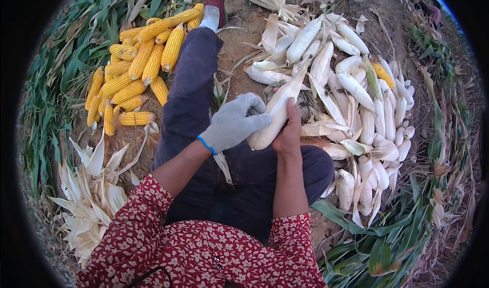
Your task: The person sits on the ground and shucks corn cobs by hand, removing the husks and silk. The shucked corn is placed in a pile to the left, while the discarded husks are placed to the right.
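Note:
My bare right hand grips an unhusked corn ear from its right side, with the thumb along the pale, dry husk. The ear slants over my lap, blunt end toward me and the tapered end pointing away. On its left is my left hand, in a grey knit glove with a blue cuff. Its fingers are curled, and the thumb reaches the husk's side; whether it pinches any husk is hard to see. A narrow husk strip hangs below the glove's cuff, against my dark trousers.
Husked yellow cobs lie piled left of my outstretched leg. Several ears in pale husks cover the ground at right, one yellow cob among them. Loose husks sit at lower left. Green corn leaves border the bare soil.

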### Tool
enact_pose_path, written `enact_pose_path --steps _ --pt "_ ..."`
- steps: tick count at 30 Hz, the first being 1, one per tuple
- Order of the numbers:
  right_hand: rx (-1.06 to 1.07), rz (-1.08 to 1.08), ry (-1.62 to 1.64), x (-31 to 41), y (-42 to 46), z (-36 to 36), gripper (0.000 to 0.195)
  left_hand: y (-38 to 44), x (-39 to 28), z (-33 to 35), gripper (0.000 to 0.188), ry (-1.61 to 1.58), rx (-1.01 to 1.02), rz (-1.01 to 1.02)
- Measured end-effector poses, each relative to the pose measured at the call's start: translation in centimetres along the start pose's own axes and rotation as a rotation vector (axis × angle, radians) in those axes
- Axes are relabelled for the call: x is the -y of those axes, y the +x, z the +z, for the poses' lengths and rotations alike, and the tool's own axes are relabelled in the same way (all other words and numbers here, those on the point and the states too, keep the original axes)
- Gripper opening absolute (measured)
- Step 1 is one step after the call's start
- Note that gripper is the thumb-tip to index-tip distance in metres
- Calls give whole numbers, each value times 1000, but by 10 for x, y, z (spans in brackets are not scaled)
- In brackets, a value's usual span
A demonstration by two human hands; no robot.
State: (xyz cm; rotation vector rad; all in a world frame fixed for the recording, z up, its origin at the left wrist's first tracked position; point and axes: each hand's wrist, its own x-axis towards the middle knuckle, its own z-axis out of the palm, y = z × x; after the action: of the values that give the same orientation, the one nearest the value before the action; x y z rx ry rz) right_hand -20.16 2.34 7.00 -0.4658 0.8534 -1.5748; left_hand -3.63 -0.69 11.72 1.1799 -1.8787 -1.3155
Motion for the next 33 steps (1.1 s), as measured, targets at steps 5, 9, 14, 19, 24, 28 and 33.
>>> enact_pose_path --steps 5,9,14,19,24,28,33 --pt "2 26 -10 -4 0 6 49 -3 4 -10 26 21 59 -18" --pt "37 71 48 -4 -1 7 48 -2 5 -16 23 199 72 64" --pt "14 90 150 -6 1 8 45 2 12 -13 18 369 -99 149" --pt "-44 -31 -38 -12 -1 22 51 4 24 -7 14 392 -253 180" --pt "-197 7 -219 -44 2 16 64 10 31 3 13 470 -308 238" --pt "-299 -35 -263 -50 -1 20 65 6 36 8 15 391 -315 252" --pt "-332 -68 -154 -49 0 23 58 -2 30 15 17 278 -314 160"
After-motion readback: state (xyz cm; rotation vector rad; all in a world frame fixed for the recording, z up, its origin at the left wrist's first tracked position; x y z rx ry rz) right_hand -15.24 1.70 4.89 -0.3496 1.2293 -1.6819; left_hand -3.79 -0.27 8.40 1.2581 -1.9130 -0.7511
